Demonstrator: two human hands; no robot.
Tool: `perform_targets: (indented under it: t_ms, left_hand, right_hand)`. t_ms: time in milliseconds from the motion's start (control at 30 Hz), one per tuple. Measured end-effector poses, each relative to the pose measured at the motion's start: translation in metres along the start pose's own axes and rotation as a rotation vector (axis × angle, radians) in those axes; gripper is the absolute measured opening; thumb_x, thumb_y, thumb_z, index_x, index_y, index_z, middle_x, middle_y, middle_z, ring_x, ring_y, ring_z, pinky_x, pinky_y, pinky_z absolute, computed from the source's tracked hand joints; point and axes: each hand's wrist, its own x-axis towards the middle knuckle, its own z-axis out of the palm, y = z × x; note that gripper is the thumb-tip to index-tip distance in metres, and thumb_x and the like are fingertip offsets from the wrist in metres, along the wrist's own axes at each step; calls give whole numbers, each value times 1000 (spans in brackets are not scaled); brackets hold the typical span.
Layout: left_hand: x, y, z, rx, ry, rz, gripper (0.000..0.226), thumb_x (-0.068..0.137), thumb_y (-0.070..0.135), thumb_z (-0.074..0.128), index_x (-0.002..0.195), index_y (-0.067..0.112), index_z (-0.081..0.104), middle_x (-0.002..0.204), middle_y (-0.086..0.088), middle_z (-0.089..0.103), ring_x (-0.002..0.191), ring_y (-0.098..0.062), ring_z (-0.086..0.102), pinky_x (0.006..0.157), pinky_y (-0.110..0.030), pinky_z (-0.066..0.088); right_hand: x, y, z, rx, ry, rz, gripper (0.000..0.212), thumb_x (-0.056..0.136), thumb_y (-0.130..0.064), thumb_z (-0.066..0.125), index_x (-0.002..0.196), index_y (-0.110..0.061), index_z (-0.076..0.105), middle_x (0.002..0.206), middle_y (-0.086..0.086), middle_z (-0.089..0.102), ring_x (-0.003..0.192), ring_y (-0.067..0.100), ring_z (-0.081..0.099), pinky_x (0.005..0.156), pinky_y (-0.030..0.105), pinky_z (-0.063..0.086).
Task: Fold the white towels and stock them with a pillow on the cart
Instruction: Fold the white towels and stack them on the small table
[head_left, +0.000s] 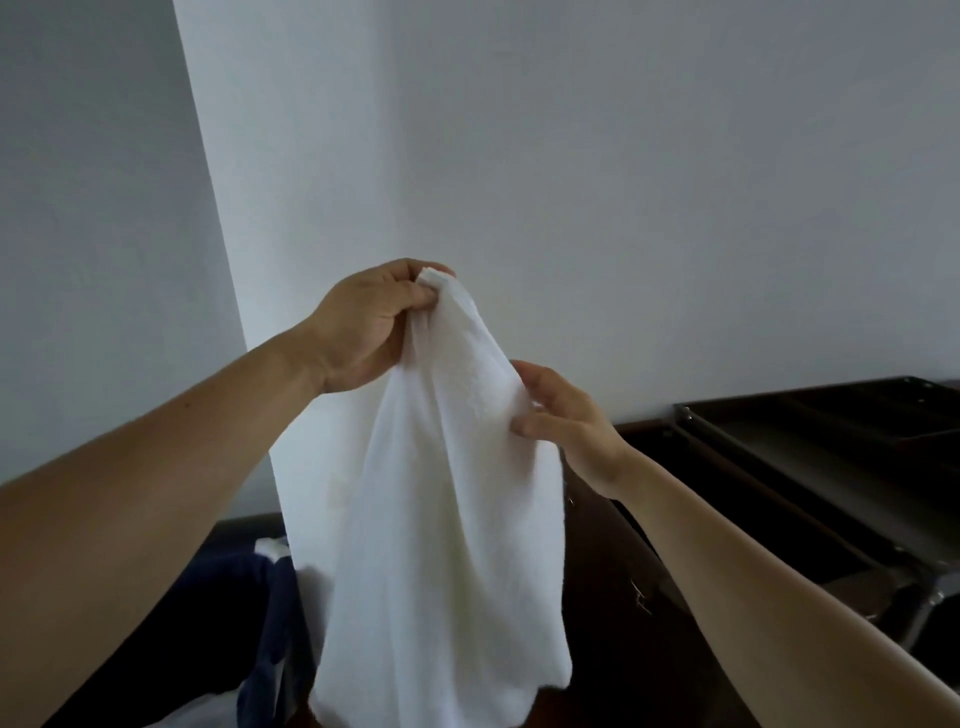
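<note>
Towel (441, 519) hangs from left hand (363, 332), right hand (566, 421) pinching.

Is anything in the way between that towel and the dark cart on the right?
Nothing visible. The towel hangs from the left hand, with only the right hand at its edge toward the cart.

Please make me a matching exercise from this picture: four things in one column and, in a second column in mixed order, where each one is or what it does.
Column one:
1. left hand
2. right hand
3. towel
4. cart

Column two:
a. dark, at the far right
b. pinches the towel's top corner
c. white, hangs down in the middle
d. holds the towel's side edge

Pairs: 1-b, 2-d, 3-c, 4-a.
</note>
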Motion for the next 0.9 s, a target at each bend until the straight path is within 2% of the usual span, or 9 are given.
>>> perform_targets:
  t_ms: [133, 200, 367, 500, 600, 700, 767, 833, 900]
  left_hand:
    - [-5, -14, 0, 59, 43, -8, 27, 100, 1, 44, 106, 13, 67, 95, -2, 71, 90, -15, 66, 81, -28, 53]
    - [-8, -17, -5, 113, 107, 15, 26, 99, 2, 46, 105, 14, 68, 96, -1, 72, 91, -14, 66, 79, -28, 53]
    - [-15, -22, -20, 84, 208, 23, 25, 98, 3, 48, 106, 14, 69, 99, 0, 73, 92, -13, 69, 74, -24, 56]
    - [-18, -25, -28, 77, 269, 19, 26, 97, 4, 48, 109, 14, 69, 105, -4, 70, 96, -16, 67, 80, -30, 54]
    - [-19, -25, -33, 79, 310, 31, 27, 97, 4, 48, 115, 10, 67, 108, -6, 68, 97, -18, 65, 82, -32, 53]
    - [-21, -23, -35, 60, 318, 55, 27, 96, 2, 46, 113, 10, 67, 111, -12, 68, 97, -20, 65, 82, -32, 53]
    - [-22, -23, -36, 37, 332, 76, 27, 95, 1, 47, 106, 12, 68, 109, -13, 69, 96, -21, 66, 82, -33, 53]
    - [-23, -22, -37, 12, 351, 92, 26, 93, 1, 48, 101, 15, 69, 108, -15, 70, 97, -23, 66, 86, -36, 53]
    - [-23, -22, -38, -11, 353, 105, 26, 92, 3, 50, 97, 16, 71, 106, -15, 71, 96, -24, 67, 86, -36, 54]
  right_hand:
    - [-5, 10, 5, -77, -55, 58, 38, 64, -44, 73, 101, -37, 71, 99, -7, 74, 95, 17, 71, 81, 31, 57]
    - [-12, 21, 4, -121, -38, 67, 30, 67, -41, 79, 96, -42, 71, 95, -9, 75, 88, 13, 73, 75, 28, 59]
    - [-38, 48, -1, -279, -28, 106, 61, 73, -38, 80, 125, -52, 50, 106, -10, 66, 90, 4, 68, 84, 28, 58]
    - [-59, 62, 7, -330, -62, 74, 55, 82, -31, 78, 116, -60, 45, 101, -22, 64, 90, -5, 64, 75, 17, 54]
    - [-73, 65, 15, -385, -30, -33, 42, 88, -30, 74, 111, -54, 48, 100, -34, 59, 94, -9, 60, 70, 7, 49]
    - [-81, 66, 21, -504, -24, -140, 30, 91, -27, 71, 104, -47, 53, 98, -26, 59, 90, -2, 61, 74, 9, 49]
    - [-85, 66, 24, -578, 0, -237, 19, 91, -23, 71, 105, -32, 62, 104, -21, 58, 88, 1, 60, 76, 12, 50]
    - [-87, 67, 25, -630, 20, -310, 18, 90, -23, 71, 106, -16, 68, 115, -10, 59, 94, 4, 59, 80, 12, 50]
    - [-89, 68, 25, -634, 18, -285, 18, 90, -27, 71, 104, -16, 70, 128, -12, 52, 104, 5, 58, 86, 13, 51]
